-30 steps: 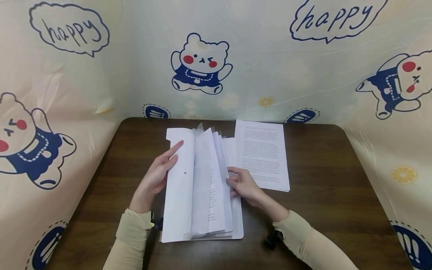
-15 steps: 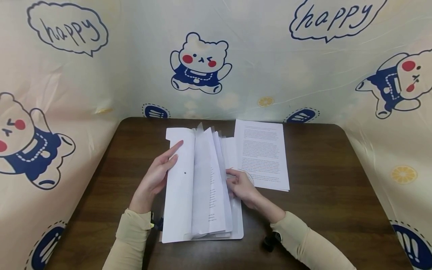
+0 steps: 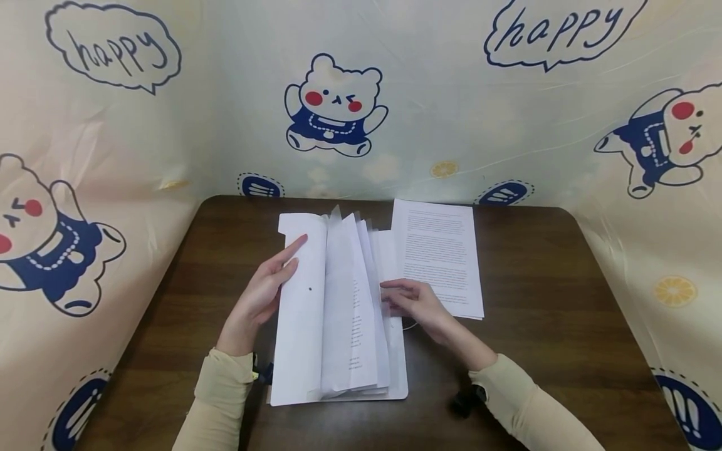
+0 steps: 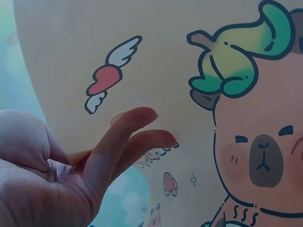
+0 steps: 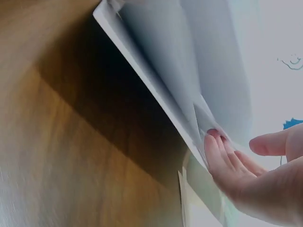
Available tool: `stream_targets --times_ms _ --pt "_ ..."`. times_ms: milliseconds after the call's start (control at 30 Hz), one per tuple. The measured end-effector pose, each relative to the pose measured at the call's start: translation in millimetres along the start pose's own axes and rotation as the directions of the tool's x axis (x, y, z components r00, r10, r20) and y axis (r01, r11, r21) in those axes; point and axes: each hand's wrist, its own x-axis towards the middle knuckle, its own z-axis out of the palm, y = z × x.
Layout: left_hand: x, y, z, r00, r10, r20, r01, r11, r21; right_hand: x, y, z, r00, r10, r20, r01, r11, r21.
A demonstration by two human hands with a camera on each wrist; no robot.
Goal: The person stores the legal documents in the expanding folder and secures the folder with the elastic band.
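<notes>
A display folder (image 3: pixel 301 326) stands partly opened on the table, with several clear sleeves (image 3: pixel 338 313) of printed sheets fanned inside it. My left hand (image 3: pixel 261 291) holds its white cover near the upper left edge, two digits lying on the inner face. The left wrist view shows the outer face of the cover (image 4: pixel 170 90), printed with a cartoon animal and a winged heart. At the right edges of the sleeves is my right hand (image 3: pixel 422 308). In the right wrist view its fingertips (image 5: pixel 211 151) reach in among the sleeves, and the thumb stands apart from them.
Loose printed sheets (image 3: pixel 437 257) lie behind and right of the folder on the brown wooden table (image 3: pixel 536 300). A thin pale curved strand (image 3: pixel 410 325) shows beside the right hand. A patterned curtain (image 3: pixel 440 94) surrounds the table's back and sides.
The right hand's fingers have loosened and straightened at the sleeve edges, and the hand has shifted slightly right. The left hand and the folder have stayed in place.
</notes>
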Motion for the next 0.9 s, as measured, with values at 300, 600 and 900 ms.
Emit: stream_targets --times_ms 300,600,900 --pt "0.1 -0.9 -1.6 1.0 0.008 -0.004 -0.008 1.0 0.01 9.8 -6 -38 0.989 -0.055 -0.14 0.044 0.996 -0.081" --pt "0.4 -2.4 -0.7 1.0 -0.009 0.021 0.01 0.999 -0.043 34.4 -14 -96 0.884 0.049 -0.464 -0.188 0.948 -0.258" --pt "2.4 -1.3 2.1 1.0 0.0 0.024 0.001 0.999 -0.038 58.4 -6 -132 0.797 -0.007 -0.603 -0.282 0.879 -0.383"
